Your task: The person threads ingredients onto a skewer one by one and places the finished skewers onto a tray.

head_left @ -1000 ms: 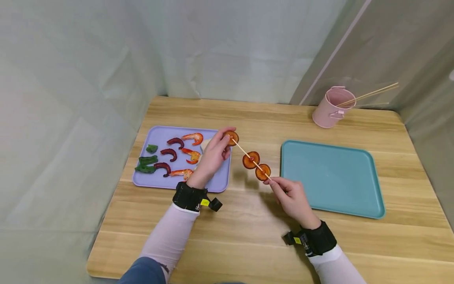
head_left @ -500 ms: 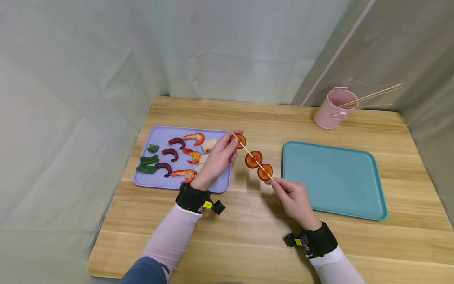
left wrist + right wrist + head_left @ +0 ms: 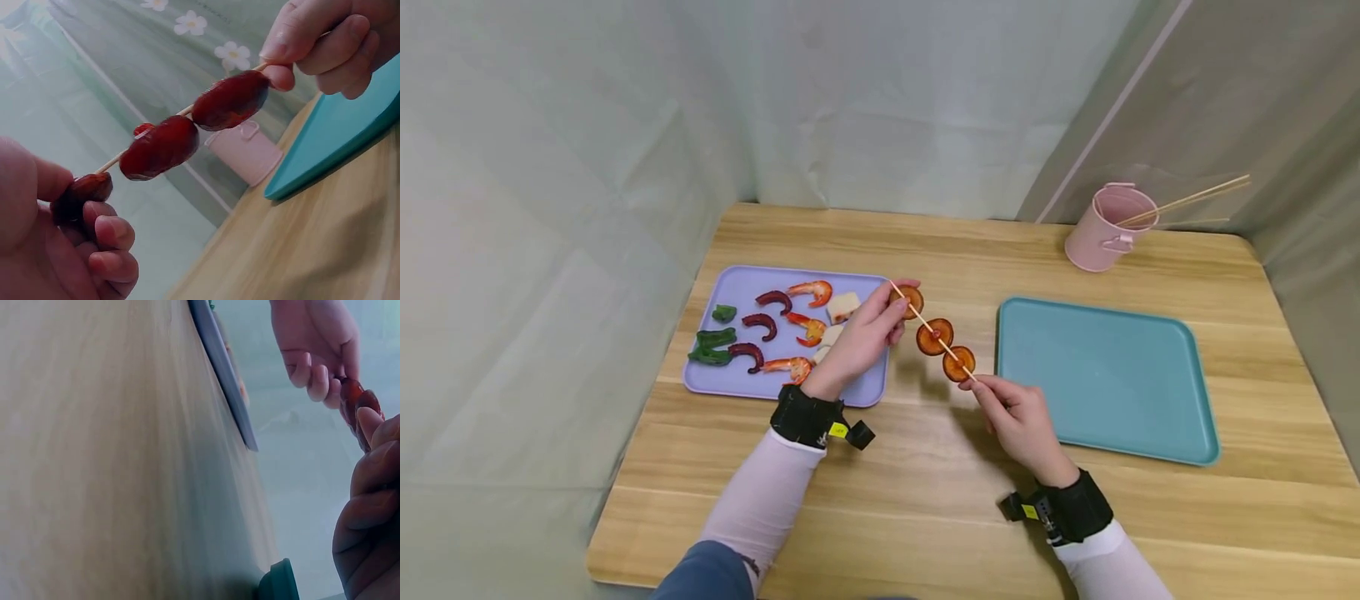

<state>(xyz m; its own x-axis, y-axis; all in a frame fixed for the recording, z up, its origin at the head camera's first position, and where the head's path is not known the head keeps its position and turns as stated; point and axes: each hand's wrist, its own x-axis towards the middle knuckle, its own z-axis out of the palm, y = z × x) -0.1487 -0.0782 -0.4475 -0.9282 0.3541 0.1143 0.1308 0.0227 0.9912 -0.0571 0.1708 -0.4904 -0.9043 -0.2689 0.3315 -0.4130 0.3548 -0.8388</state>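
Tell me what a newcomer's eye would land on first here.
Most likely the skewer with three glossy brown-orange slices, held between the left hand and right hand above the table. Next, probably the bright orange shrimp and green pieces on the lilac tray at the left. Beyond the teal tray at the right, a pink bucket with thin sticks leaning out may also draw attention.

Pale, creased curtains (image 3: 910, 108) hang behind and beside a wood-grained table (image 3: 925, 517)
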